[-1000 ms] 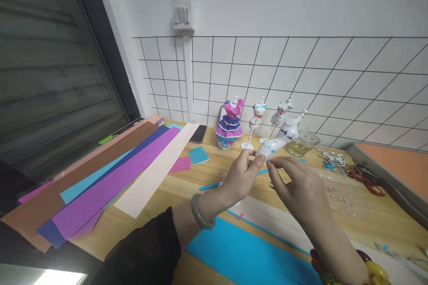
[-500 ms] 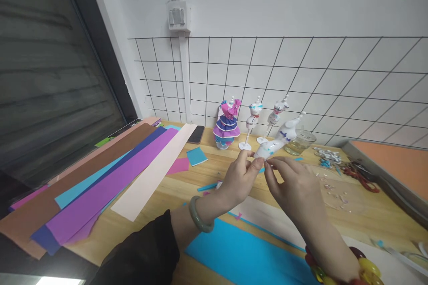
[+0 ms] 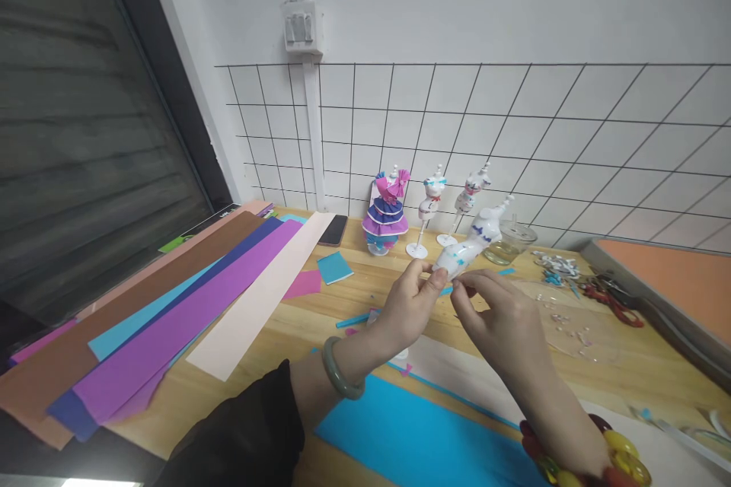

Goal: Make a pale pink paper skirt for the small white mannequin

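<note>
Long crepe-paper strips (image 3: 171, 304) are fanned across the pale wooden worktop (image 3: 297, 335) at left; three small white dress-form mannequins (image 3: 426, 209) are ranged behind, against the black wire wall grid (image 3: 514, 137).

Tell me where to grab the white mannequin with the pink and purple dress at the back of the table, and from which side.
Grip the dressed mannequin at its upper body, above the flared skirt, coming in from the front. It stands upright on a stand, the wire grid is close behind it, and the layered skirt looks easy to crush. A bare mannequin stands at its right, so keep the fingers narrow.

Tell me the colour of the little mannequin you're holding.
The mannequin is white with small blue marks, seen in the head view.
</note>
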Tool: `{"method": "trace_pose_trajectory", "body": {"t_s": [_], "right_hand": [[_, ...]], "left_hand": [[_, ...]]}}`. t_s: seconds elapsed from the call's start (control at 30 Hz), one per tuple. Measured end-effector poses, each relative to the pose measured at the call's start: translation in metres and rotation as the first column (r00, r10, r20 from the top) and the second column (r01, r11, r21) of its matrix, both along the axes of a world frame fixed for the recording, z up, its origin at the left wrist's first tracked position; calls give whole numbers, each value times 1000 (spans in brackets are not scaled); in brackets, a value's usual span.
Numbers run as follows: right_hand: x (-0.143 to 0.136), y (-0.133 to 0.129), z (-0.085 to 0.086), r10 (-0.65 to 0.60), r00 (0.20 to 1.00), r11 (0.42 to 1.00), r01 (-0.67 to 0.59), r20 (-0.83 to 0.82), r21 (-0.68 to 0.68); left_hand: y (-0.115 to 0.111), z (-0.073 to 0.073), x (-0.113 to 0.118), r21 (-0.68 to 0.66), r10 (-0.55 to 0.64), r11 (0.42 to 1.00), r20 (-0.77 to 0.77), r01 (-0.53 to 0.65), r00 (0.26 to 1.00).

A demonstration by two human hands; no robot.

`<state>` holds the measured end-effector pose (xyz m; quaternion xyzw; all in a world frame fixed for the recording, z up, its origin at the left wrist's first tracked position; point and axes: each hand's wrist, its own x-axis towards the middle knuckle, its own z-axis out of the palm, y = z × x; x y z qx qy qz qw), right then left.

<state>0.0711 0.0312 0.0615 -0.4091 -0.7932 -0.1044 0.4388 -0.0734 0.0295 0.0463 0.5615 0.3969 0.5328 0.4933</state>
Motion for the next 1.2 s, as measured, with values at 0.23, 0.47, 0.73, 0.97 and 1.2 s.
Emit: {"method": "trace_pose_trajectory", "body": {"t_s": [0.23, 0.47, 0.73, 0.97, 1.2], "right_hand": [[4, 4, 3, 96, 991, 975, -112, -94, -191], [6, 9, -2, 78, 996, 995, -75, 43, -65], [3, 6, -2, 62, 998, 998, -62, 0, -3], [0, 3, 2, 63, 978, 990, -86, -199, -111], [1, 3, 5, 70, 956, 971, -131, -283, -201]], "left_hand": [[1, 8, -5, -45, -32, 998, 45, 35, 998], [2, -3, -3, 79, 70, 995, -119, -60, 990], [1, -5, 0, 58, 59, 997, -86, -54, 995], [1, 3, 2, -165, -141, 969, 230, 181, 963], [-1, 10, -1, -238, -151, 945, 288, 223, 946]]}}
